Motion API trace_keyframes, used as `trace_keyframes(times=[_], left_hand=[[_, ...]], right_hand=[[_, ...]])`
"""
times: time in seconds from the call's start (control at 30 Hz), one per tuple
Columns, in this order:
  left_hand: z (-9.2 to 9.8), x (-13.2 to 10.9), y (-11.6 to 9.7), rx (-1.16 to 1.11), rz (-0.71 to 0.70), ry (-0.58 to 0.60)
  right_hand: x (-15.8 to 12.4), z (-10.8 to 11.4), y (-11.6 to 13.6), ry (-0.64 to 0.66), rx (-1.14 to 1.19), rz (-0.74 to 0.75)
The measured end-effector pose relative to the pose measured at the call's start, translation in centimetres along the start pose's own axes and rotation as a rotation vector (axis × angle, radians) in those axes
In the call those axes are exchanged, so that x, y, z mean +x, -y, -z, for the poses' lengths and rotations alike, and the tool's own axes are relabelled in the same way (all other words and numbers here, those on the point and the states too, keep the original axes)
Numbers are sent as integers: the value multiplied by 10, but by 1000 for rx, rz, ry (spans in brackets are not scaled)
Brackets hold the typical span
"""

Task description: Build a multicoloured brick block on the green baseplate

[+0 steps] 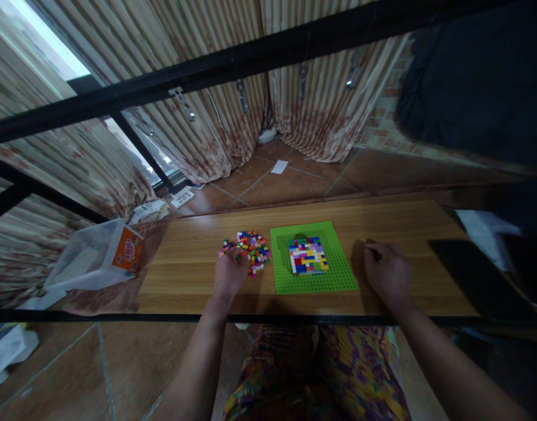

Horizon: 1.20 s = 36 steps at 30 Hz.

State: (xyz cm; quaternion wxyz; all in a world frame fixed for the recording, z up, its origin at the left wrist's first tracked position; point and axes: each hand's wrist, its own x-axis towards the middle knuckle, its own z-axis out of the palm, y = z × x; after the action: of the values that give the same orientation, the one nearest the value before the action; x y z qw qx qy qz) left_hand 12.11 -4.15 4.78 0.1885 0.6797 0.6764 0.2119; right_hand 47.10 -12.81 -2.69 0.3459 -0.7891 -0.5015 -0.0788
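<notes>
A green studded baseplate (345,275) lies on the wooden table, with a block of multicoloured bricks (308,255) built up on it. Left of the plate is a loose pile of small coloured bricks (257,248). My left hand (232,270) is at the pile's near left side, fingers curled down among the bricks; whether a brick is between the fingertips is hidden. My right hand (387,270) rests on the table right of the baseplate, its fingers curled together, and what they hold, if anything, is too small to make out.
The wooden table (180,263) has a dark flat object (478,278) at its right end. A clear plastic box (90,257) with an orange label stands beyond the left end. A black metal bar (250,55) crosses above, in front of striped curtains.
</notes>
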Motion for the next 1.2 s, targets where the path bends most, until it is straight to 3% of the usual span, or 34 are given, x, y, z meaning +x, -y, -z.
trace_keyframes(times=[0.2, 0.3, 0.43, 0.63, 0.9, 1.2], left_hand=[[-4, -15, -21, -293, -114, 75], [-16, -28, -37, -494, -188, 88], [-33, -36, -52, -649, -187, 154], [-48, -31, -61, -709, -151, 199], [-64, -29, -64, -765, -141, 151], [-68, -26, -70, -803, -72, 127]], right_hand=[[0, 1, 0, 7, 15, -12], [0, 1, 1, 14, 11, -11], [0, 1, 2, 0, 8, -13], [1, 1, 2, 1, 15, -13], [0, 2, 2, 8, 10, -15], [1, 2, 3, 8, 12, -26]])
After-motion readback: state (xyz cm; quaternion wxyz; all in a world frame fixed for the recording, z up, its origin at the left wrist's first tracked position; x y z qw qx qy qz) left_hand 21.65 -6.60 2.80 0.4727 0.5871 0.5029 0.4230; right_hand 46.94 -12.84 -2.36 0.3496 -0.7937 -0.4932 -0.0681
